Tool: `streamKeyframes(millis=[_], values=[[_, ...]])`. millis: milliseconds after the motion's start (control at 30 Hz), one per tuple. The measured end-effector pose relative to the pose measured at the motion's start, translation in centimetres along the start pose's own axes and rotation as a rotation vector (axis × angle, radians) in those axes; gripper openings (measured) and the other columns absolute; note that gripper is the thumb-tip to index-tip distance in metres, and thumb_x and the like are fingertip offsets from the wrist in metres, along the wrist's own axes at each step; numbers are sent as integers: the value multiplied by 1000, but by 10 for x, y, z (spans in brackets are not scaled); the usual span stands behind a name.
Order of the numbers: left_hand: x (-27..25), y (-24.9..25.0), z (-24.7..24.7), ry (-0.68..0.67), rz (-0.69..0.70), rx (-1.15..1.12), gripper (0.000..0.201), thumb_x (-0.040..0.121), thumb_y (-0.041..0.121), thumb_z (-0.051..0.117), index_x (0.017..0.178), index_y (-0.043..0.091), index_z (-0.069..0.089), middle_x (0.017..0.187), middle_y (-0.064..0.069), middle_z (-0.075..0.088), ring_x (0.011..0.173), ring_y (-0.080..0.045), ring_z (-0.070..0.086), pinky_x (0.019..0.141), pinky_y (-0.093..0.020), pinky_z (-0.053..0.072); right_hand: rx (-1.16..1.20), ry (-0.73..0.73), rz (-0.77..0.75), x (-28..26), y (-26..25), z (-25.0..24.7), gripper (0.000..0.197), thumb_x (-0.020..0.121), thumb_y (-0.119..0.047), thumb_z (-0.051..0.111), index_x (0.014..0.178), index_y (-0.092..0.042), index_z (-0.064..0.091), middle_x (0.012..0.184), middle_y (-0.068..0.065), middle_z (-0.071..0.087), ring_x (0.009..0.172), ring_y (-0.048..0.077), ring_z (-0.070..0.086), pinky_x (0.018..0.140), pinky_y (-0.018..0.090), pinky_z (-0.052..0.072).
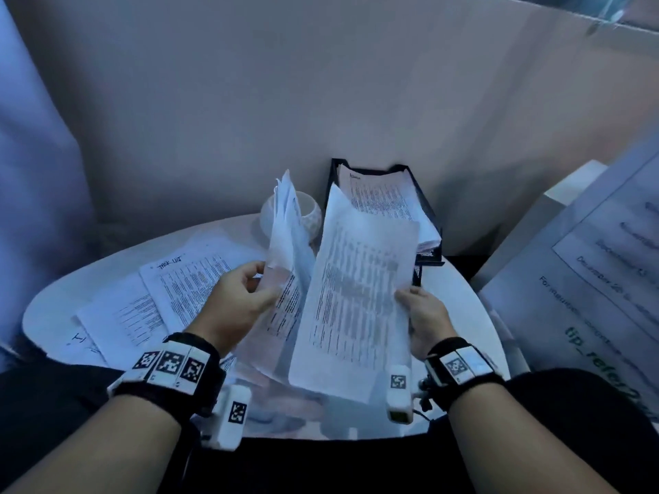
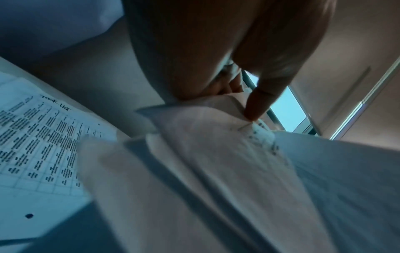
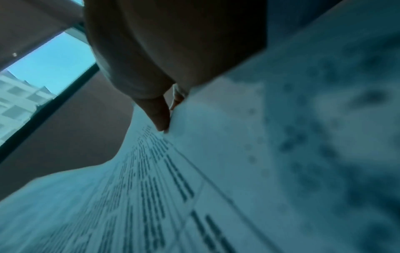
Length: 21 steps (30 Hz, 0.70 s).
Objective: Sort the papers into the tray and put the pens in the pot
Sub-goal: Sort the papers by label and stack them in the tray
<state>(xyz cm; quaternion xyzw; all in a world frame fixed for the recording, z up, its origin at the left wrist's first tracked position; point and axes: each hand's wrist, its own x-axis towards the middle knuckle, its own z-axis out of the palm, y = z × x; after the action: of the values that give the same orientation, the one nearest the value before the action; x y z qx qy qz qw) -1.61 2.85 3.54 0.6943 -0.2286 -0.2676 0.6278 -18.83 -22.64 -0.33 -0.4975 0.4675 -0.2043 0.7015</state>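
Left hand [image 1: 238,301] pinches sheaf [image 1: 285,244] | right hand [image 1: 424,315] pinches sheet [image 1: 353,297] | round white table [image 1: 53,304], plain wall [image 1: 321,83]

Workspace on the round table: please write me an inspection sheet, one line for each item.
Surface: round white table, mostly covered by papers.
Job's things: black tray at the back right, already holding printed sheets; white pot left of it, partly hidden; loose papers lying at the left; no pens seen.
Clutter: nothing seen.
Grippers: left hand pinches a bundle of sheets; right hand grips a printed sheet by its right edge.
Cables: thin black wire at the right wrist camera.
Surroundings: plain wall behind; large printed poster at the right.
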Motion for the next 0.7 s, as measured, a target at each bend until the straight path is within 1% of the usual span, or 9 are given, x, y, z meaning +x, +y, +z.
streamKeyframes(millis=[33,133,267,367,433,533,567,633,700], values=[[-2,4,1,-34,-8,-55,15,95,10,71,109,11,73,100,-16,80,93,-36,77,86,-49,61,-2,-25,35,-3,6,6,18,97,-5,57,114,1,64,106,32,67,91,41,65,90,64,53],[-5,6,1,-98,-16,-173,30,79,3,65,109,5,72,104,-26,76,86,-33,74,84,-47,60,28,-106,153,-11,18,22,30,103,-14,51,125,2,63,108,26,68,93,38,66,91,54,54],[-7,-2,3,-178,-94,-152,44,69,-1,54,109,-1,71,107,-29,74,88,-34,71,86,-50,57,64,-281,354,-23,28,39,40,107,-31,47,129,-3,65,115,24,72,99,38,71,94,53,56],[-4,-10,2,-171,-147,-116,43,64,-2,54,103,-5,70,97,-25,74,83,-30,69,80,-45,56,9,-305,403,-23,35,43,41,104,-30,55,135,-3,60,118,25,70,100,40,70,87,53,58],[-3,-12,1,-159,-180,-66,38,63,-1,53,97,-6,68,85,-18,72,76,-27,67,70,-39,55,-41,-266,406,-23,38,42,40,101,-27,60,132,-3,60,117,25,69,96,40,71,83,55,59],[2,-17,-2,-105,-237,-13,22,83,2,58,101,-4,69,89,-15,73,80,-26,65,70,-34,51,-91,-180,299,-19,37,44,39,94,-24,69,126,-2,65,122,20,69,107,40,69,95,58,55],[2,-19,-2,-74,-252,-28,21,94,10,58,107,-1,71,100,-15,76,87,-24,67,76,-35,52,-90,-159,239,-18,36,45,34,95,-21,69,123,-2,66,122,18,70,110,38,68,96,55,56],[3,-20,-2,-25,-273,-107,37,104,37,55,120,9,73,121,-11,76,108,-22,70,99,-40,51,-92,-132,109,-22,30,50,25,100,-14,63,122,-2,65,115,14,72,107,32,68,90,45,57],[1,-15,-2,-4,-304,-174,60,94,64,58,118,11,75,115,-11,78,109,-28,73,103,-46,51,-92,-146,28,-29,25,56,23,102,-12,59,123,-4,64,117,14,73,107,30,69,85,38,58]])
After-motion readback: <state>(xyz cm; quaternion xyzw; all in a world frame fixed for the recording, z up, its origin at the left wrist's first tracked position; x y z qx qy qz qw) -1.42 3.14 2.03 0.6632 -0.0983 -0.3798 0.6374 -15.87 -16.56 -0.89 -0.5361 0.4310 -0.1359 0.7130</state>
